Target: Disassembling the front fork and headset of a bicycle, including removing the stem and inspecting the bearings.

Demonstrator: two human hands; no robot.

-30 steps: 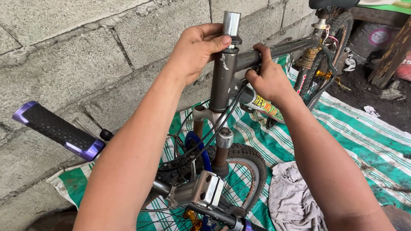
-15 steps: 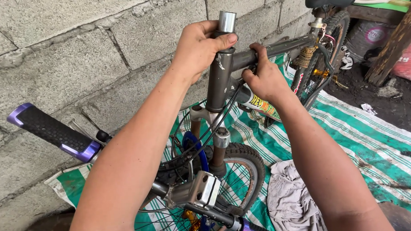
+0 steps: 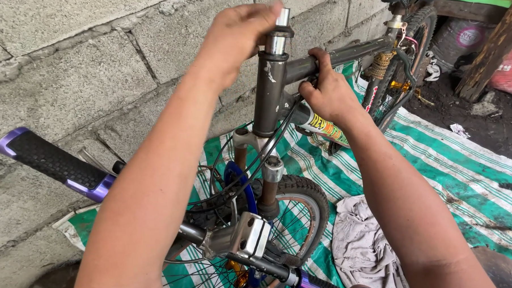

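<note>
Since the earlier frames the left hand (image 3: 238, 39) has kept its place on top of the steerer tube (image 3: 278, 35), while the view has closed in slightly on the bicycle frame (image 3: 271, 95) and the purple-ended handlebar grip (image 3: 52, 162) has drifted lower to the left. The left hand's fingers are curled around the silver tube's upper end, gripping it just above the head tube. The right hand (image 3: 328, 96) is closed in a fist around the frame where the top and down tubes meet the head tube, just below and to the right of the left hand. Beneath both hands the fork runs down to the front wheel (image 3: 292, 216), and the loose stem (image 3: 245, 238) hangs below the left forearm. A crumpled grey rag (image 3: 364, 245) lies under the right forearm on the green striped tarp (image 3: 467, 170). A concrete block wall (image 3: 83, 65) stands beyond the left hand.
</note>
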